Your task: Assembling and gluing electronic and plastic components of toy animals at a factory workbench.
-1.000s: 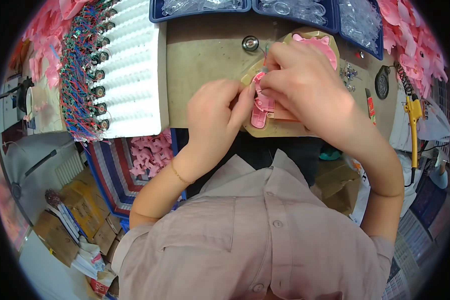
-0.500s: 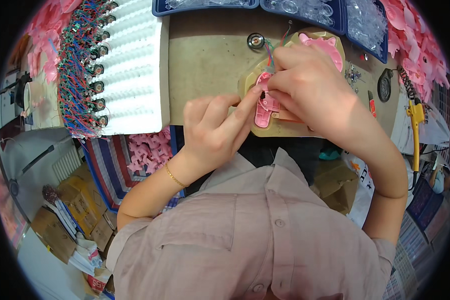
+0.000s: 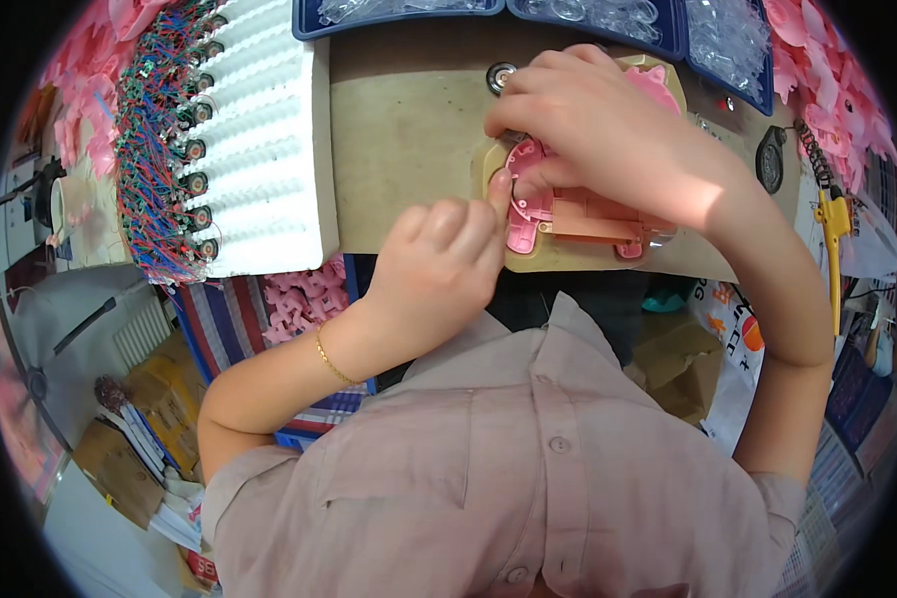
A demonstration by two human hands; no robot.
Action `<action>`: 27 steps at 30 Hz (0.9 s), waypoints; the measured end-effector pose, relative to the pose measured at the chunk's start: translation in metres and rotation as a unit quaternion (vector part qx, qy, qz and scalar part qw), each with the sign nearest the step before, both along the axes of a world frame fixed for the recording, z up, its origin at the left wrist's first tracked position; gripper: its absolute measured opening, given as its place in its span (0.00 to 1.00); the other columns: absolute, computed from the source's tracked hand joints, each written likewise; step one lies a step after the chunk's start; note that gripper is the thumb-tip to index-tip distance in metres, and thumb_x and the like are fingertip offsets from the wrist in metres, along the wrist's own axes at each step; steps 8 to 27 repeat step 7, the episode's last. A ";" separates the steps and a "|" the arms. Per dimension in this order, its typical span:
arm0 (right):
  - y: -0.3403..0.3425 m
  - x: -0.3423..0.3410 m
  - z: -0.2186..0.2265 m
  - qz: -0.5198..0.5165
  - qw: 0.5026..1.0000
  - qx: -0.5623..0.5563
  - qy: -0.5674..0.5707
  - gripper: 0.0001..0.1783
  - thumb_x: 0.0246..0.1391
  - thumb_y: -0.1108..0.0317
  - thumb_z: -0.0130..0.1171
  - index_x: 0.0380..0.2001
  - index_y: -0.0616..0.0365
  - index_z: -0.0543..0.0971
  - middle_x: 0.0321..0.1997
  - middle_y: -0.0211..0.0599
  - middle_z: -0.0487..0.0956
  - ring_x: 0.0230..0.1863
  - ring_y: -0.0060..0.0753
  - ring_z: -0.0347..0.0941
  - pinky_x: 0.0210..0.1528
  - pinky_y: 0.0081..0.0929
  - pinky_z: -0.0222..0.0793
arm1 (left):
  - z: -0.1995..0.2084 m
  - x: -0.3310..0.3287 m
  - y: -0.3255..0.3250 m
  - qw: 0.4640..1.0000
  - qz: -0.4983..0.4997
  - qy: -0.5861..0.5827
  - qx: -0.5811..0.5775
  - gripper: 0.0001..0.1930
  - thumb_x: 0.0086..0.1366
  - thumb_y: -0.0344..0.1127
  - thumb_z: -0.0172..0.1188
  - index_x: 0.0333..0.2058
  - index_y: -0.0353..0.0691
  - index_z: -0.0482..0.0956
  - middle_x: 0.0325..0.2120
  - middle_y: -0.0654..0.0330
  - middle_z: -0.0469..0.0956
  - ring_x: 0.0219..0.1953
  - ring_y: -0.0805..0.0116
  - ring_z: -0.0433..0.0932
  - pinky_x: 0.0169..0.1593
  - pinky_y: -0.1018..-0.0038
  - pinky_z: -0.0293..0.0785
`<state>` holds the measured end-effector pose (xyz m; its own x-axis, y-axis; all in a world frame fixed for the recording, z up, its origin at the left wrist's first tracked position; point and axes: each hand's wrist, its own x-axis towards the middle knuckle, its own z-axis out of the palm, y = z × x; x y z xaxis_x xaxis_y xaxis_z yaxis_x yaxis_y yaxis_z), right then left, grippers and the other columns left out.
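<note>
A pink plastic toy shell half [image 3: 521, 235] lies hollow side up in a tan holder [image 3: 558, 263], with an orange-pink block [image 3: 593, 217] inside it. My left hand [image 3: 441, 261] is closed at its left edge. The left index fingertip presses on the shell's rim, and the other fingers are curled. Over the shell's far part arches my right hand [image 3: 598, 125], its fingers bent and its thumb down inside the shell. Whatever the right fingers pinch is hidden under them. A small round speaker [image 3: 501, 77] sits just beyond the right fingers.
On the left stands a white ribbed foam tray [image 3: 269, 149] with rows of speakers and tangled wires [image 3: 154, 159]. Blue bins [image 3: 409, 14] of clear plastic parts line the back. Pink parts [image 3: 837, 100] pile up at the right, near a yellow-handled tool [image 3: 832, 234] on a coiled cord.
My right hand has shifted left over the shell, covering the wires seen before and uncovering more of the orange-pink block. My left hand has drawn slightly nearer my body, its index finger still on the rim.
</note>
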<state>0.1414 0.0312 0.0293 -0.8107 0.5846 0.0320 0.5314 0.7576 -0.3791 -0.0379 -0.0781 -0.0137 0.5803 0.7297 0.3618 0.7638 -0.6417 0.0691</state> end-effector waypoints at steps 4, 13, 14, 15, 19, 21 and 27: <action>0.008 -0.013 0.017 0.046 0.984 -0.061 -0.159 0.15 0.41 0.61 0.65 0.32 0.57 0.79 0.33 0.33 0.73 0.46 0.35 0.69 0.55 0.32 0.59 | 0.010 0.002 0.001 0.985 -0.053 0.159 0.046 0.27 0.47 0.32 0.53 0.47 0.23 0.75 0.27 0.63 0.67 0.33 0.70 0.65 0.32 0.77 0.61; 0.012 -0.010 0.015 0.033 0.981 -0.124 -0.143 0.16 0.38 0.60 0.67 0.32 0.55 0.80 0.33 0.34 0.72 0.45 0.35 0.69 0.55 0.31 0.58 | 0.009 -0.007 0.007 0.995 -0.069 0.073 0.001 0.28 0.44 0.30 0.54 0.47 0.24 0.76 0.38 0.61 0.74 0.33 0.69 0.65 0.33 0.77 0.61; 0.012 -0.010 0.015 0.033 0.981 -0.124 -0.143 0.16 0.38 0.60 0.67 0.32 0.55 0.80 0.33 0.34 0.72 0.45 0.35 0.69 0.55 0.31 0.58 | 0.009 -0.007 0.007 0.995 -0.069 0.073 0.001 0.28 0.44 0.30 0.54 0.47 0.24 0.76 0.38 0.61 0.74 0.33 0.69 0.65 0.33 0.77 0.61; 0.012 -0.010 0.015 0.033 0.981 -0.124 -0.143 0.16 0.38 0.60 0.67 0.32 0.55 0.80 0.33 0.34 0.72 0.45 0.35 0.69 0.55 0.31 0.58 | 0.009 -0.007 0.007 0.995 -0.069 0.073 0.001 0.28 0.44 0.30 0.54 0.47 0.24 0.76 0.38 0.61 0.74 0.33 0.69 0.65 0.33 0.77 0.61; 0.012 -0.010 0.015 0.033 0.981 -0.124 -0.143 0.16 0.38 0.60 0.67 0.32 0.55 0.80 0.33 0.34 0.72 0.45 0.35 0.69 0.55 0.31 0.58 | 0.009 -0.007 0.007 0.995 -0.069 0.073 0.001 0.28 0.44 0.30 0.54 0.47 0.24 0.76 0.38 0.61 0.74 0.33 0.69 0.65 0.33 0.77 0.61; 0.012 -0.010 0.015 0.033 0.981 -0.124 -0.143 0.16 0.38 0.60 0.67 0.32 0.55 0.80 0.33 0.34 0.72 0.45 0.35 0.69 0.55 0.31 0.58 | 0.009 -0.007 0.007 0.995 -0.069 0.073 0.001 0.28 0.44 0.30 0.54 0.47 0.24 0.76 0.38 0.61 0.74 0.33 0.69 0.65 0.33 0.77 0.61; 0.012 -0.010 0.015 0.033 0.981 -0.124 -0.143 0.16 0.38 0.60 0.67 0.32 0.55 0.80 0.33 0.34 0.72 0.45 0.35 0.69 0.55 0.31 0.58 | 0.009 -0.007 0.007 0.995 -0.069 0.073 0.001 0.28 0.44 0.30 0.54 0.47 0.24 0.76 0.38 0.61 0.74 0.33 0.69 0.65 0.33 0.77 0.61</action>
